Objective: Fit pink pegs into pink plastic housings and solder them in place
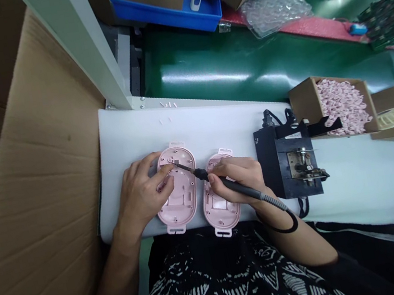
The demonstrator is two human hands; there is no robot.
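Note:
On the white work surface, two pink oval plastic shells lie side by side with their hollow insides up. My left hand (138, 193) grips the left edge of the left shell (179, 206), its index finger and thumb reaching inside. A soldering iron (240, 188) is held like a pen in my right hand (241, 170). Its tip meets the upper part of the left shell, close to my left index finger; any small part under it is too small to make out. The right shell (221, 218) lies partly hidden beneath my right hand.
A black box with a metal mechanism (271, 165) stands at right. Beyond it are a carton of small pink parts (344, 106) and another carton (387, 101). A tall cardboard sheet (33, 171) and a metal post (81, 41) bound the left; a green conveyor (204, 59) runs behind.

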